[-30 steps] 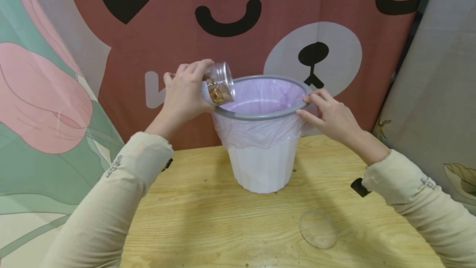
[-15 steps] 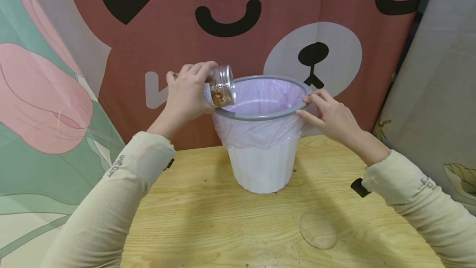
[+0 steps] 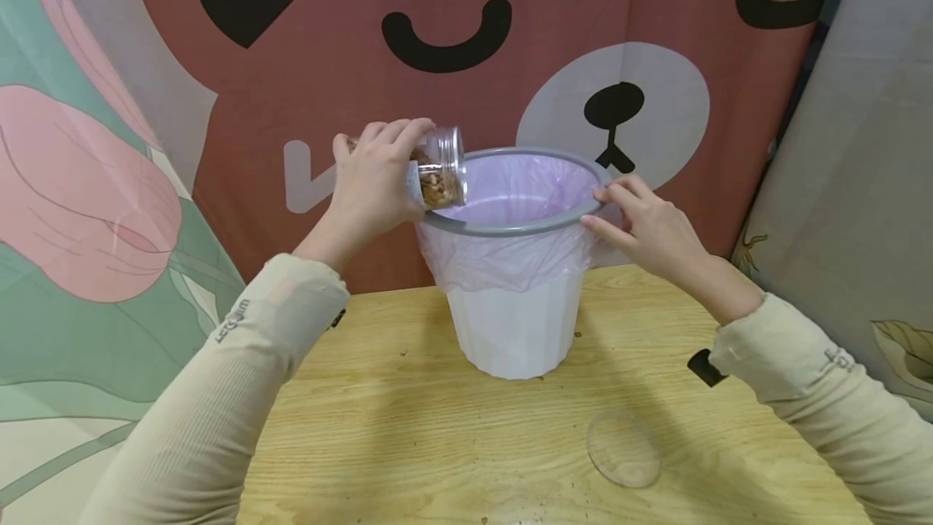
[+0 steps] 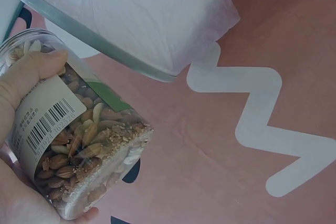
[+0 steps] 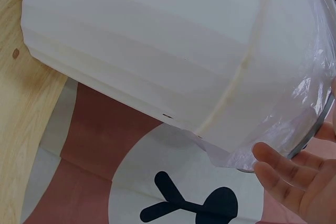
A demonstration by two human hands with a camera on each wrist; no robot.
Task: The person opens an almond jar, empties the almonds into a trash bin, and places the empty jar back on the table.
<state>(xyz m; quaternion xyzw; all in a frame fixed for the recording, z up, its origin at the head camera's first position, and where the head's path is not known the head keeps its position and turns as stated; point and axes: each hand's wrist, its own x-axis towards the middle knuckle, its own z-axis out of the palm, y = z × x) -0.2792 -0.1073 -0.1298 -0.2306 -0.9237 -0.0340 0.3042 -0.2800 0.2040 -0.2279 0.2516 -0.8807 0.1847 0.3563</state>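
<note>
Left hand [image 3: 375, 172] and jar [image 3: 440, 168] sit slightly farther right than 1 second ago, bringing the jar's mouth further over the bin [image 3: 513, 335]; the right hand [image 3: 649, 221] and the bin keep their places. The left grip is clamped around the jar, which tips almost onto its side above the bin's left rim [image 3: 525, 228]; whether they touch, I cannot tell. Nuts [image 4: 79, 150] show inside, behind a barcode label [image 4: 50, 119]. The right grip is clamped on the rim opposite, where the purple liner [image 3: 510, 262] folds over and hangs outside.

A red-brown printed cloth [image 3: 306, 39] rises close behind the bin, a flowered cloth [image 3: 80, 209] slants along the left and a grey cloth [image 3: 867, 144] along the right. On the counter [image 3: 401, 444], a clear disc [image 3: 624, 450] lies flat in front of the bin, toward the right sleeve [image 3: 794, 355]. The counter's far edge meets the red-brown cloth; its surface spreads toward the person. The bin's mouth gapes upward between the 2 hands.
</note>
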